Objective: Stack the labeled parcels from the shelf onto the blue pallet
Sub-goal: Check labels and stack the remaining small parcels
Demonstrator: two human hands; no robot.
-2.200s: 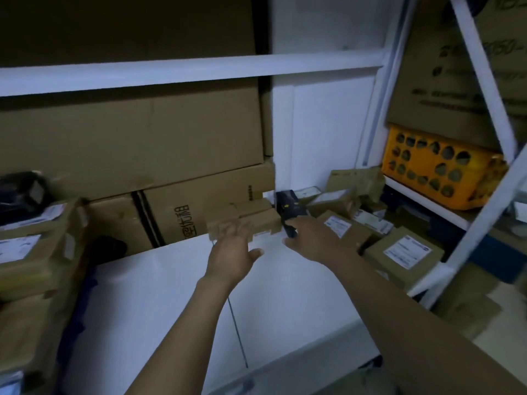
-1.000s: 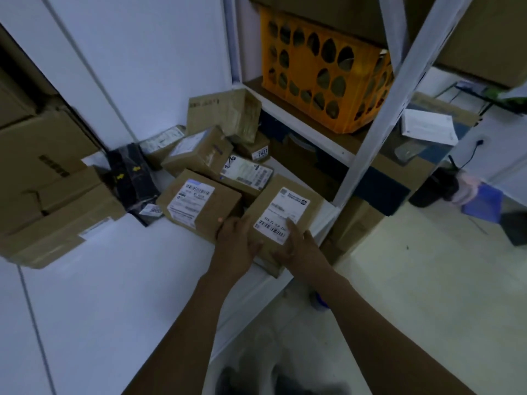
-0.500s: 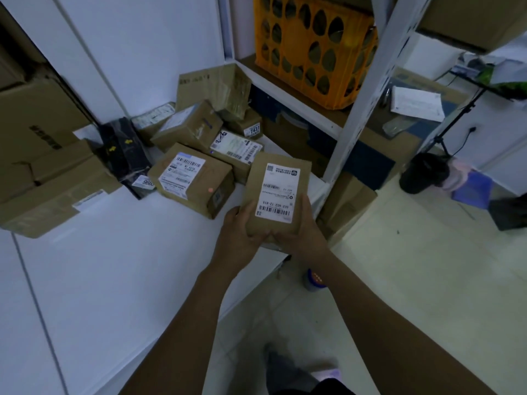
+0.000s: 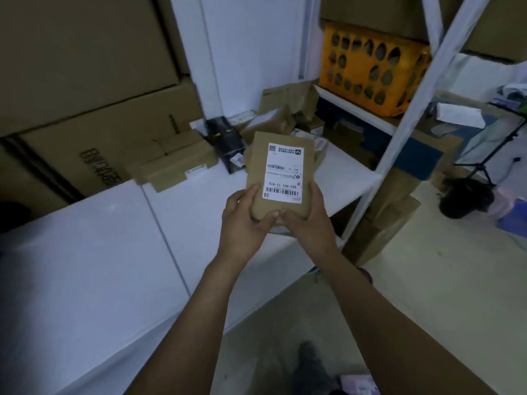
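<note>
Presently held: one labeled parcel (image 4: 281, 178), flat brown carton, white label (image 4: 283, 172) facing up toward the camera; position: in both hands, above the front edge of the white shelf (image 4: 114, 252), directly ahead of the person and close in.

Axis: long side runs away from the body, near short end in the hands, far end pointing toward the back of the shelf; both hands equally near, one at each near corner.

Left hand (image 4: 245, 220): gripping the near left corner, thumb over the top face beside the label, fingers wrapped under; fingers below are hidden.

Right hand (image 4: 308, 223): gripping the near right corner in mirror fashion, thumb on the top face, fingers underneath out of sight; the two thumbs nearly meet at the near edge.

Remaining stock: a loose heap of small parcels (image 4: 273, 124) in the back corner of the shelf, beyond the held one; a black packet (image 4: 228, 146) just left of them; large cartons (image 4: 99, 124) stacked at the left.

Adjacent: orange crate (image 4: 370, 69) on the neighbouring rack; white upright post (image 4: 413, 109) close on the right.

Blue pallet: not in view; judged that the carry needs a turn away from the shelf, keeping the far end clear of that post.
</note>
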